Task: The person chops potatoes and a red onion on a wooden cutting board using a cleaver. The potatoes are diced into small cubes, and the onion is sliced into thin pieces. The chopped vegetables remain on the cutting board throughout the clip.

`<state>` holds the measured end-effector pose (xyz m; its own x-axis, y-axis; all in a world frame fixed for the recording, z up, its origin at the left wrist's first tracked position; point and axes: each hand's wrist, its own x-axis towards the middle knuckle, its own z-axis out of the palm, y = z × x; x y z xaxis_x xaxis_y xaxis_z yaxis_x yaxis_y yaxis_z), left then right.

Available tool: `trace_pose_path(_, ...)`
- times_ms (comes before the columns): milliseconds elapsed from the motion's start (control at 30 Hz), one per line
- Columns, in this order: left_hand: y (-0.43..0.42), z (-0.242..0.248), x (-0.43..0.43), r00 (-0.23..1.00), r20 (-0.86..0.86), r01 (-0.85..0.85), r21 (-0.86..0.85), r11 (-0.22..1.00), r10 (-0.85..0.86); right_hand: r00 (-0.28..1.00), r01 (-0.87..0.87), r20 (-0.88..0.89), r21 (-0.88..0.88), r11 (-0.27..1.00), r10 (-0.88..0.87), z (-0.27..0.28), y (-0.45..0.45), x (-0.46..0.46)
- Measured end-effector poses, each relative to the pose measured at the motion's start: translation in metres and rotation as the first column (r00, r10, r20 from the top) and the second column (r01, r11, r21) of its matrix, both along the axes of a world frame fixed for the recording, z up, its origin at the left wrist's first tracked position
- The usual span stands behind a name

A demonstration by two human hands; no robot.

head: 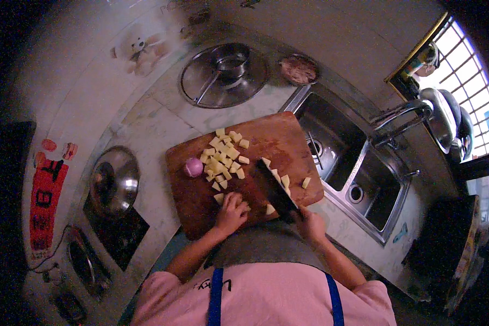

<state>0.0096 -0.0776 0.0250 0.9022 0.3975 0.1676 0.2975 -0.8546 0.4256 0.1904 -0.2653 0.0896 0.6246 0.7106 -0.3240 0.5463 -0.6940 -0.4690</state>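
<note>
A wooden cutting board [248, 134] lies on the counter before me. My right hand [311, 224] grips the handle of a cleaver [279, 189], its dark blade slanting up and left over the board. Pale cubes, apparently potato [224, 157], are heaped on the board's upper left half, beside a peeled purple onion [193, 167]. More pale pieces [285, 180] lie along the blade's right side, and one [306, 182] sits apart near the right edge. My left hand [232, 212] rests at the board's lower middle with curled fingers, touching or beside a pale piece [219, 198]; its grip is partly hidden.
A double steel sink [347, 179] with a faucet [403, 116] adjoins the board on the right. Behind stand a large metal lid or pan [203, 87] and a bowl of reddish food [299, 70]. On the left, a steel bowl [116, 179] sits by a black cooktop [124, 236].
</note>
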Motion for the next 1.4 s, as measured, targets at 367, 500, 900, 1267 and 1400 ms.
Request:
trace_pose_path(367, -0.006, -0.008, -0.033, 0.96, 0.176, -0.203, -0.088, 0.975, 0.216, 0.932, -0.347, -0.119, -0.017, 0.938, 0.342, 0.006, -0.001, 0.004)
trace_pose_path(500, -0.007, -0.004, -0.031, 0.954, 0.181, -0.223, -0.11, 0.969, 0.24, 0.924, -0.382, -0.038, -0.048, 0.923, 0.38, 0.001, 0.002, 0.027)
trace_pose_path(900, -0.019, -0.015, 0.068, 0.955, 0.267, -0.061, -0.243, 0.968, 0.128, 0.951, -0.17, 0.277, 0.1, 0.98, 0.137, -0.011, 0.036, 0.072)
trace_pose_path(1267, -0.034, -0.004, 0.052, 0.953, 0.143, -0.228, -0.247, 0.942, 0.268, 0.945, -0.234, 0.215, -0.079, 0.969, 0.246, 0.004, -0.003, 0.033)
trace_pose_path(1400, -0.032, -0.022, 0.055, 0.955, 0.198, -0.176, -0.218, 0.96, 0.22, 0.929, -0.279, 0.235, -0.064, 0.958, 0.287, 0.004, -0.012, 0.031)
